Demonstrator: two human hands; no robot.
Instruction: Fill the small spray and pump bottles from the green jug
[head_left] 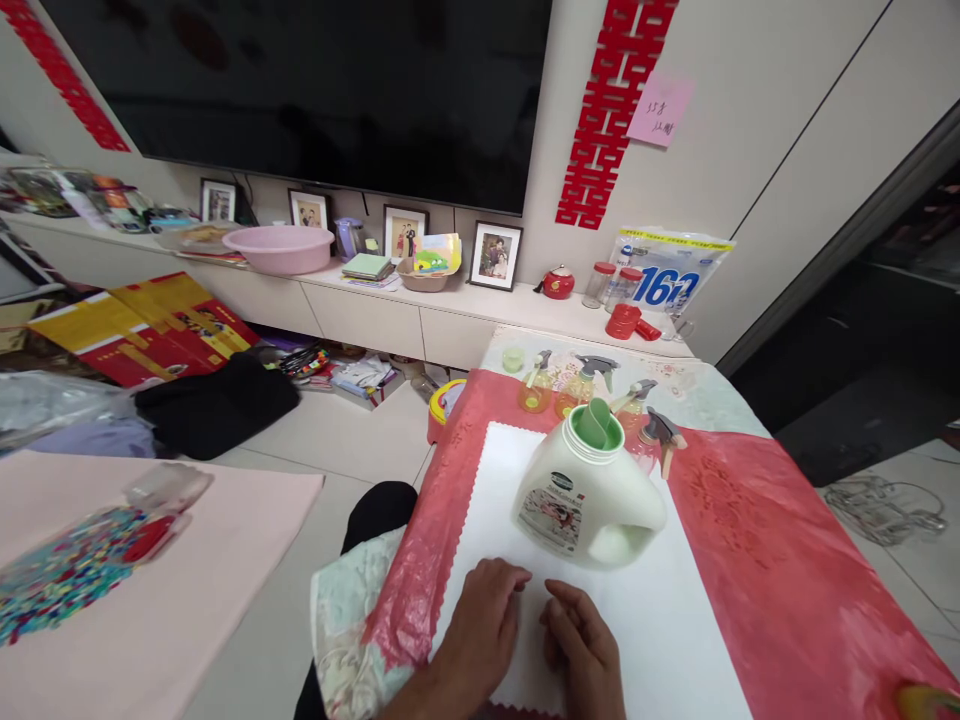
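Note:
My left hand [486,618] and my right hand [583,642] are over the white sheet [480,520] at the near side of the table, with a small gap between their fingertips. The fingers of both are loosely bent, and I see nothing in either. Just beyond them stands a pale green detergent jug [577,500], upright, with its handle to the right. A green cup-like piece [596,425] sits in its mouth. Behind the jug are several spray bottles with grey heads, among them one with amber liquid [535,398] and a pinkish one [649,445].
A red cloth [750,520] covers the table, with a small green cup [513,359] at its far end. To the left, a pink-topped table [247,520] bears colourful small pieces [82,570]. A low cabinet [360,310] holds a pink basin [281,250], photo frames and jars.

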